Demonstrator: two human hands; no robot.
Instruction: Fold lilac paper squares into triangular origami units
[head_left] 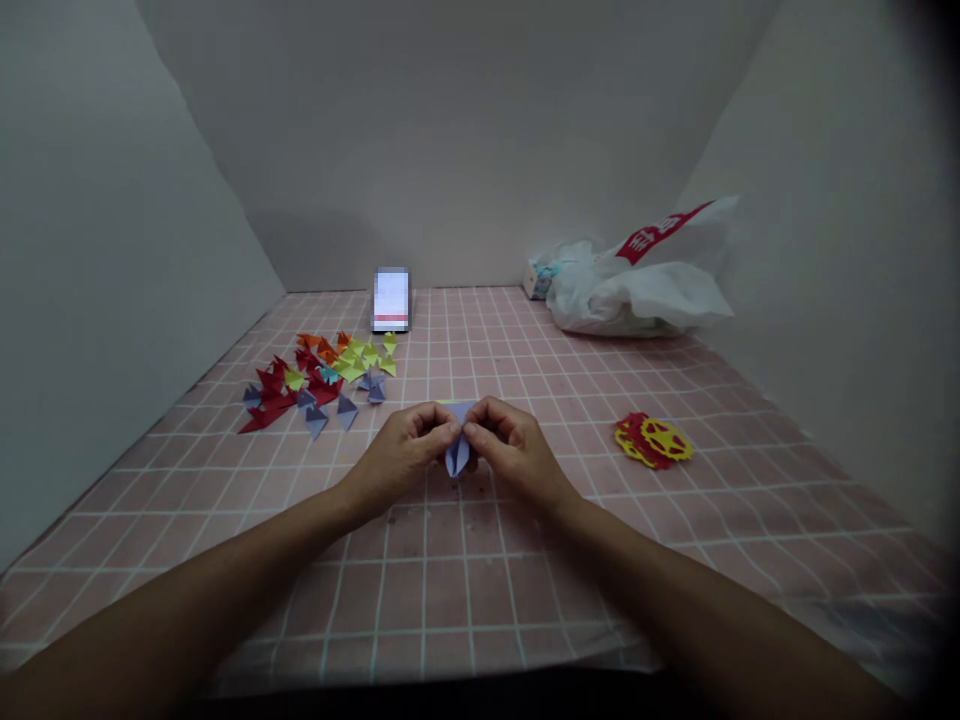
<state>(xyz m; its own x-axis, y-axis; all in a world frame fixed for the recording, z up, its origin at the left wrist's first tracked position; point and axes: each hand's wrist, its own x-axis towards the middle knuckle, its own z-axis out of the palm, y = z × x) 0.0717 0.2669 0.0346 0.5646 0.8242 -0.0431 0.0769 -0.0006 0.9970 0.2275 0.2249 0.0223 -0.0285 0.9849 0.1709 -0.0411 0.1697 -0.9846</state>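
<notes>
A small lavender piece of folded origami paper (457,460) is held up over the middle of the table, its pointed lower end toward me. On its left side my left hand (409,445) is closed, thumb and forefinger pinching the paper. My right hand (514,450) pinches the opposite side the same way, and the two thumb tips almost meet at the centre fold. A thin yellowish edge shows at the top of the paper. The other fingers and the underside of the fold are mostly hidden.
Several folded paper pieces (349,365) in red, orange, yellow, blue and lavender lie at the left. Behind them stands a lit phone (391,300). Red and yellow gear-shaped cutouts (666,440) lie right. A white plastic bag (637,295) and small box (537,280) sit at the back right.
</notes>
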